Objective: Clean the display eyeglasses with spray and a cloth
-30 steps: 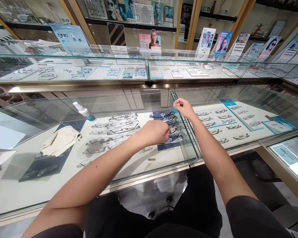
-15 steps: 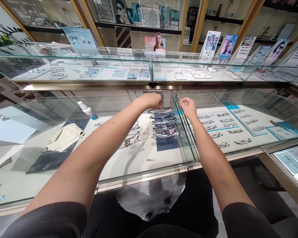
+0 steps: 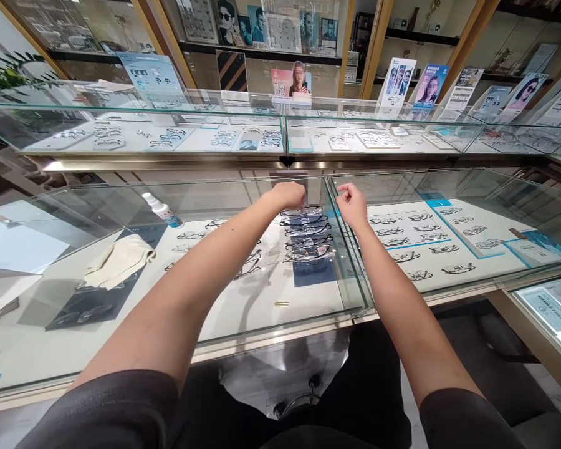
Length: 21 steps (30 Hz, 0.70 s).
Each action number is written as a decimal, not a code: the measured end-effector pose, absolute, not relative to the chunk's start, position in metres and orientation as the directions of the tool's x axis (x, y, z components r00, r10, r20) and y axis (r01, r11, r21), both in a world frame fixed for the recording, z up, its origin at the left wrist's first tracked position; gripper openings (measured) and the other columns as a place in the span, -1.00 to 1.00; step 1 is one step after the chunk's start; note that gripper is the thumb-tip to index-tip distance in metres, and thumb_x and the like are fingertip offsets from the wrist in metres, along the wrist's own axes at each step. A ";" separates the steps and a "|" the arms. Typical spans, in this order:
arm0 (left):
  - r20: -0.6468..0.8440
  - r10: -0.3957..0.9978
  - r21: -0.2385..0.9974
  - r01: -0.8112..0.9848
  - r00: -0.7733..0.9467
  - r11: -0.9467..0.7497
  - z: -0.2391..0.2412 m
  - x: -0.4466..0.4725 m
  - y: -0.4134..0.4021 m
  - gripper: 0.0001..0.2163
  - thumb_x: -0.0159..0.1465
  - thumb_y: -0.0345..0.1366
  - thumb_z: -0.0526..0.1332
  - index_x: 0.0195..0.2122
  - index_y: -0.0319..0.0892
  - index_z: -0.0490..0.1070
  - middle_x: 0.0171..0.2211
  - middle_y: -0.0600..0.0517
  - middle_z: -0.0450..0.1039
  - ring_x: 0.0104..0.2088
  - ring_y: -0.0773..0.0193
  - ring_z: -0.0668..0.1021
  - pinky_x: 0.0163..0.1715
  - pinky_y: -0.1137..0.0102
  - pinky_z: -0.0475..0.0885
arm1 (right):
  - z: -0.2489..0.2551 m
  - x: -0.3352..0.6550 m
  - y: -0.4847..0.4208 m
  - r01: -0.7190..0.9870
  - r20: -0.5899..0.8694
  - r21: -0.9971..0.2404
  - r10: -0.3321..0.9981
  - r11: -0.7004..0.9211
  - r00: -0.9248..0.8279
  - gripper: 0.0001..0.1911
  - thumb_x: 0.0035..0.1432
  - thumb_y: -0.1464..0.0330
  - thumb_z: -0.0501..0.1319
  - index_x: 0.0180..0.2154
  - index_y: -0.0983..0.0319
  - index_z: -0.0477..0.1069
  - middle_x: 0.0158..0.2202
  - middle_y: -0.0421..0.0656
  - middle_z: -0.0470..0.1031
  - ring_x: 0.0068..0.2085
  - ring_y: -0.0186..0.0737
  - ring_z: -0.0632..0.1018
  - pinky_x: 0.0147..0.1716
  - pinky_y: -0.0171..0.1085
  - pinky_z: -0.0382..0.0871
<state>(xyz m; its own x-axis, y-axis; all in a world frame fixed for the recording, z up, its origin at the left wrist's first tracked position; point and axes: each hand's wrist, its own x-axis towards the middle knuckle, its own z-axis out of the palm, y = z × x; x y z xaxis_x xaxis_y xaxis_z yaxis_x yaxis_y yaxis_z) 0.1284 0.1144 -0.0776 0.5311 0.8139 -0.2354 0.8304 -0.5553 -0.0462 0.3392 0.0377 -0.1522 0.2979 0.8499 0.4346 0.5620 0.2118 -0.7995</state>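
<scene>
Both arms reach into the glass display table (image 3: 280,324). The left hand (image 3: 287,195) hovers at the far left end of the top pair of glasses (image 3: 303,211). Its fingers curl down out of sight, so its grip cannot be told. The right hand (image 3: 353,204) is just beside the pair's right end, thumb and forefinger pinched together; what the grip holds, if anything, is unclear. The pair heads a column of glasses (image 3: 308,240) running down onto a blue mat (image 3: 314,272). To the left are a spray bottle (image 3: 161,211) and a cloth (image 3: 119,260).
</scene>
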 end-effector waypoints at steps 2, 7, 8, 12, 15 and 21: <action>-0.230 0.816 -0.049 0.831 0.531 -0.555 -0.079 0.128 0.113 -0.65 0.27 -0.26 0.39 0.08 -0.19 0.69 0.06 -0.29 0.70 0.11 -0.15 0.68 0.09 0.23 0.53 | -0.153 0.340 0.039 0.566 0.437 -0.797 0.847 0.209 0.302 -0.76 0.09 0.44 0.17 -0.16 0.12 0.45 -0.45 -0.30 0.36 -0.37 -0.17 0.41 -0.22 -0.17 0.28; -0.204 0.823 -0.058 0.832 0.531 -0.552 -0.084 0.127 0.113 -0.66 0.30 -0.24 0.37 0.07 -0.19 0.69 0.06 -0.29 0.69 0.12 -0.16 0.68 0.09 0.22 0.54 | -0.156 0.342 0.042 0.579 0.430 -0.788 0.859 0.208 0.277 -0.75 0.13 0.45 0.18 -0.14 0.13 0.46 -0.35 -0.25 0.49 -0.38 -0.17 0.40 -0.22 -0.15 0.30; -0.199 0.823 -0.059 0.832 0.532 -0.552 -0.085 0.126 0.113 -0.67 0.30 -0.23 0.38 0.06 -0.19 0.69 0.06 -0.29 0.69 0.11 -0.16 0.68 0.09 0.22 0.54 | -0.156 0.342 0.043 0.581 0.425 -0.787 0.865 0.208 0.266 -0.76 0.14 0.44 0.18 -0.14 0.12 0.46 -0.33 -0.24 0.51 -0.39 -0.18 0.39 -0.22 -0.15 0.31; -0.173 0.824 -0.061 0.829 0.540 -0.556 -0.087 0.126 0.116 -0.70 0.30 -0.23 0.38 0.02 -0.18 0.70 0.05 -0.28 0.70 0.11 -0.15 0.68 0.09 0.22 0.53 | -0.158 0.343 0.044 0.590 0.421 -0.778 0.876 0.215 0.235 -0.83 0.20 0.39 0.21 -0.14 0.12 0.46 -0.28 -0.21 0.55 -0.39 -0.19 0.39 -0.21 -0.14 0.33; -0.152 0.827 -0.063 0.829 0.542 -0.555 -0.087 0.125 0.117 -0.70 0.31 -0.24 0.37 0.03 -0.19 0.70 0.06 -0.30 0.69 0.10 -0.17 0.68 0.09 0.20 0.53 | -0.158 0.344 0.044 0.597 0.424 -0.774 0.874 0.213 0.238 -0.86 0.21 0.39 0.21 -0.17 0.13 0.46 -0.25 -0.19 0.56 -0.39 -0.20 0.38 -0.21 -0.13 0.32; -0.176 0.824 -0.066 0.828 0.539 -0.556 -0.086 0.124 0.113 -0.70 0.30 -0.25 0.38 0.03 -0.19 0.70 0.05 -0.29 0.69 0.09 -0.13 0.68 0.06 0.23 0.52 | -0.159 0.344 0.045 0.584 0.407 -0.786 0.881 0.203 0.242 -0.91 0.21 0.41 0.21 -0.22 0.12 0.42 -0.26 -0.19 0.56 -0.40 -0.20 0.37 -0.23 -0.14 0.31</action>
<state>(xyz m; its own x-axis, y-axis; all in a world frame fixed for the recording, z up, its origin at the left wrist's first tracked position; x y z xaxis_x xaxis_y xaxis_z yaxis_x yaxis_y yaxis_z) 0.1238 0.1128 -0.0860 0.5391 0.8237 -0.1760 0.8284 -0.5562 -0.0658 0.3438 0.0453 -0.1593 0.2419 0.8807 0.4073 0.5835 0.2033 -0.7863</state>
